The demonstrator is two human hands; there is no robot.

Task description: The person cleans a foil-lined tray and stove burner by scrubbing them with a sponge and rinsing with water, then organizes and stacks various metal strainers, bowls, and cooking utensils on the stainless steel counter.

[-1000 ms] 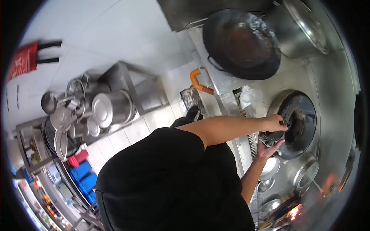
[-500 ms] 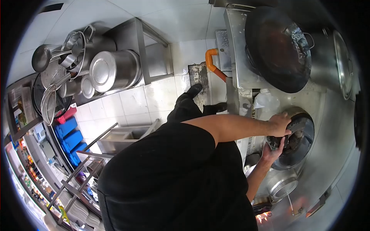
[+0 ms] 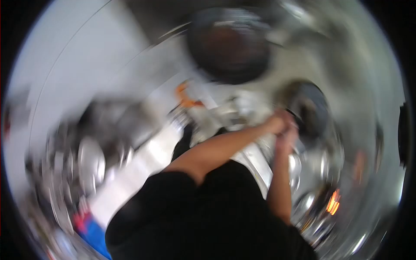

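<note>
Strong motion blur smears both of my hands. My left hand point(image 3: 278, 122) and my right hand point(image 3: 287, 136) come together at the near side of a dark wok point(image 3: 313, 110), overlapping each other. Neither set of fingers is sharp enough to show whether it grips anything. The wok sits on the steel cooking range to my right. Beyond it, a larger dark wok point(image 3: 229, 47) stands higher up, apart from my hands.
Shiny metal pots point(image 3: 323, 162) stand to the right of my forearms, near an orange flame point(image 3: 333, 202). An orange pipe point(image 3: 184, 93) rises by the range's side. Blurred steel cookware point(image 3: 92, 162) and a blue thing point(image 3: 95, 238) are at the left.
My head has turned, so the whole view has swung and blurred. My hands were at the wok's near edge, fingers around something dark; they are now bunched closer together there.
</note>
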